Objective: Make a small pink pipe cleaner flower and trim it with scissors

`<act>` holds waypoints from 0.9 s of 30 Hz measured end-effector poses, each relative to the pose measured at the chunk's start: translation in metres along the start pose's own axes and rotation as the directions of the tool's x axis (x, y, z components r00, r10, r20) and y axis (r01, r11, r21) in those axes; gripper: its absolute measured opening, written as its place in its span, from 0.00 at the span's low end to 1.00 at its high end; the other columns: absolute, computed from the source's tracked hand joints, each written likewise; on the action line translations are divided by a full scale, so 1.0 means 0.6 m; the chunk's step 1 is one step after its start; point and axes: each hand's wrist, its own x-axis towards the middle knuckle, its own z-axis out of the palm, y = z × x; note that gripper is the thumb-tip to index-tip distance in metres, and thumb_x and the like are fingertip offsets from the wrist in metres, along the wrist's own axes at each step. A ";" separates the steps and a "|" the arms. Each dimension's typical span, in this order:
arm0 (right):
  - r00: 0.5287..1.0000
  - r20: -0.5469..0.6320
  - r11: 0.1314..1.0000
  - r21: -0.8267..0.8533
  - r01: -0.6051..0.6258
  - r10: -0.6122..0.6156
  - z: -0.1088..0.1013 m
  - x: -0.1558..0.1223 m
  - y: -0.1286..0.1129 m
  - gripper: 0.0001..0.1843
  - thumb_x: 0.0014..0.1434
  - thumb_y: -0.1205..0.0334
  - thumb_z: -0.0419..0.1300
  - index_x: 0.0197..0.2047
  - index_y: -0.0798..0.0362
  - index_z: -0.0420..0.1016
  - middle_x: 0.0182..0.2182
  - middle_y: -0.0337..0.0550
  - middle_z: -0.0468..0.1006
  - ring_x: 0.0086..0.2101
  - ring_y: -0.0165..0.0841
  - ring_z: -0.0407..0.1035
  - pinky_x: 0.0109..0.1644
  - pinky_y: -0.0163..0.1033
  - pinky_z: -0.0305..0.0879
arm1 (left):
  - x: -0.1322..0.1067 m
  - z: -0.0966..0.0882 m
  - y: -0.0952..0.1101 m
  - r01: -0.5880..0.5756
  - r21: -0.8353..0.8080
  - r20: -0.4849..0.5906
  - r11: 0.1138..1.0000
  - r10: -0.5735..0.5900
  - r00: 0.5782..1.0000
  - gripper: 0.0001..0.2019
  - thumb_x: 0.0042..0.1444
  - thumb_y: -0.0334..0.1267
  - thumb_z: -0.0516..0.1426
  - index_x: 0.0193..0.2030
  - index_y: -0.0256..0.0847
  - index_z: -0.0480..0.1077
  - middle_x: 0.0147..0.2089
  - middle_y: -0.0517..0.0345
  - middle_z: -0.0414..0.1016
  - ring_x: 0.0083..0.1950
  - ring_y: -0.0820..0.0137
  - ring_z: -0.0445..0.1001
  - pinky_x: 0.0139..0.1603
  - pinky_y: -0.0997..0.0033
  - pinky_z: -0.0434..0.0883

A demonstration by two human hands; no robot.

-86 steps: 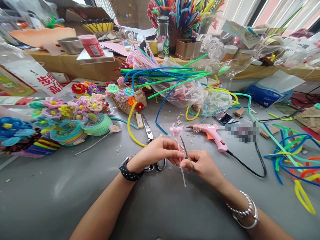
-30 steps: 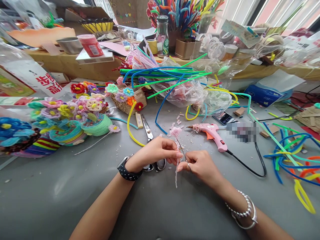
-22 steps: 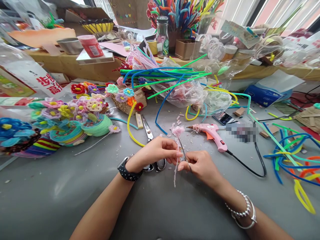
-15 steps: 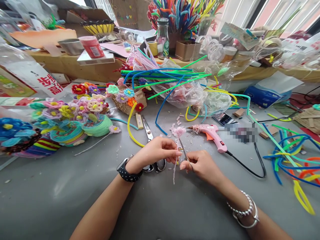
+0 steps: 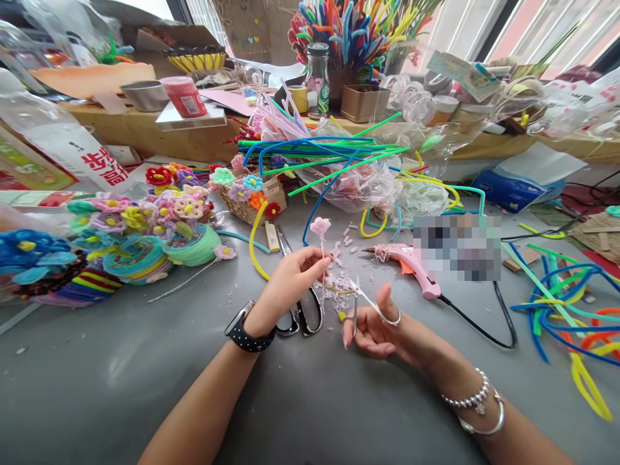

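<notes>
In the middle, my left hand (image 5: 295, 274) pinches the thin stem of a pale pink pipe-cleaner flower (image 5: 320, 228), which stands upright with its fluffy head above my fingers. To the right, a small pair of scissors (image 5: 372, 302) hangs on the thumb and a finger of my right hand (image 5: 380, 332), palm turned up. Its blades are spread and apart from the flower. Pink fluff clippings (image 5: 341, 290) litter the table between my hands. Larger black-handled scissors (image 5: 311, 313) lie partly hidden behind my left hand.
A pink glue gun (image 5: 419, 268) lies right of centre, its cable curving behind my right arm. Pipe-cleaner flower pots (image 5: 191, 244) line the left side. Loose pipe cleaners (image 5: 571, 303) tangle at the right. Behind are plastic bags (image 5: 368, 181) and a crowded shelf (image 5: 242, 135).
My left hand has drawn the flower leftward and stood it more upright. My right hand has turned palm up and moved away from the stem, and the small scissors have opened.
</notes>
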 end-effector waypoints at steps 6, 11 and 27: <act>0.998 0.064 0.998 0.057 0.023 -0.026 -0.002 0.001 -0.001 0.46 0.45 0.29 0.29 0.30 0.62 0.68 0.13 0.30 0.55 0.12 0.17 0.40 0.15 0.31 0.31 | -0.001 -0.002 0.003 0.034 -0.081 0.125 0.996 -0.024 0.992 0.13 0.52 0.45 0.50 0.30 0.36 0.66 0.30 0.58 0.70 0.30 0.76 0.67 0.30 0.77 0.63; 0.995 0.068 0.992 0.107 0.071 -0.079 -0.002 -0.001 -0.001 0.46 0.45 0.29 0.28 0.30 0.61 0.68 0.13 0.30 0.56 0.12 0.18 0.40 0.16 0.31 0.33 | -0.005 0.001 0.001 0.189 -0.340 0.297 0.921 -0.085 0.951 0.12 0.52 0.43 0.52 0.32 0.35 0.65 0.44 0.49 0.71 0.43 0.69 0.71 0.43 0.70 0.66; 0.994 0.085 0.994 0.090 0.059 -0.067 -0.003 -0.004 -0.001 0.46 0.44 0.28 0.28 0.30 0.61 0.66 0.12 0.29 0.54 0.12 0.19 0.40 0.17 0.31 0.36 | -0.007 0.009 -0.003 0.245 -0.515 0.372 0.821 -0.044 0.927 0.09 0.52 0.41 0.53 0.32 0.35 0.66 0.38 0.52 0.73 0.42 0.69 0.73 0.47 0.67 0.65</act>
